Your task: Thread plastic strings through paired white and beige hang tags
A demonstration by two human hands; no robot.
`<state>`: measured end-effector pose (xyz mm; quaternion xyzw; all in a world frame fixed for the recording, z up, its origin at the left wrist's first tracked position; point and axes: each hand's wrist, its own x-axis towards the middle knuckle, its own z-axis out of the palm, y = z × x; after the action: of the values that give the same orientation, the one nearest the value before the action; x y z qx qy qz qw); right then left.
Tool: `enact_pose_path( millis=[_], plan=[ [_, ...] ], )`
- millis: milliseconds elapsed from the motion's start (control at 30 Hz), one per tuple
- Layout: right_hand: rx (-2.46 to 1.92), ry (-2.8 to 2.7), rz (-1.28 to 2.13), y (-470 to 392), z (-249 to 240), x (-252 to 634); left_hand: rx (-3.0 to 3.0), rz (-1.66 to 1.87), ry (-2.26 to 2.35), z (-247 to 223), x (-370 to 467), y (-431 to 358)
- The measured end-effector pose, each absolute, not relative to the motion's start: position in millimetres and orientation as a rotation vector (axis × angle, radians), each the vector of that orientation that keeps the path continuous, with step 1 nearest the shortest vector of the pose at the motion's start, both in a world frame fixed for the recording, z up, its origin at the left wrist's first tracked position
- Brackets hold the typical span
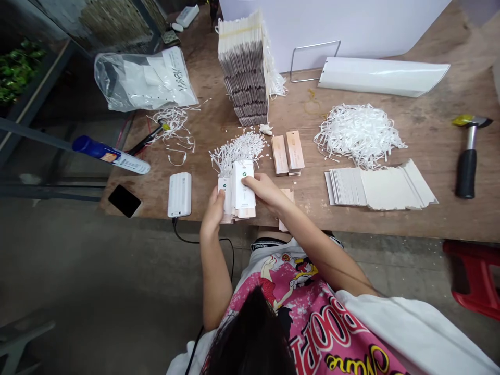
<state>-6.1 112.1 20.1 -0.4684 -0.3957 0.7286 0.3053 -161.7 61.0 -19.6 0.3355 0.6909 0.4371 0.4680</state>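
Observation:
Near the front edge of the wooden table, my left hand point(213, 208) is closed round the left side of a bunch of white tags point(225, 186), thumb on top. My right hand point(262, 188) grips a white tag with a small green mark point(245, 195), its thumb and fingers at the right side of the bunch. White strings point(240, 151) attached to the tags fan out behind them. Right of the strings lie two small stacks of pinkish tags point(295, 150). Another pinkish stack point(288, 196) is partly hidden under my right forearm.
A tall bundle of tags point(246, 73) stands behind. To the right are a string pile point(359, 134), a row of pale cards point(380, 186) and a hammer point(467, 161). At left sit a power bank point(179, 195), a phone point(125, 201) and a spray can point(111, 155).

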Motion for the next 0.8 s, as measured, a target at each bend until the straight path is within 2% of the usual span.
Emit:
enact_pose_path(
  millis=[500, 800],
  plan=[
    [-1.388, -1.445, 1.429, 91, 13, -47, 0.562, 1.155, 1.517, -1, -158, 59],
    [-1.443, -1.373, 1.427, 74, 11, -74, 0.472, 1.216, 1.493, -3, -167, 59]
  ],
)
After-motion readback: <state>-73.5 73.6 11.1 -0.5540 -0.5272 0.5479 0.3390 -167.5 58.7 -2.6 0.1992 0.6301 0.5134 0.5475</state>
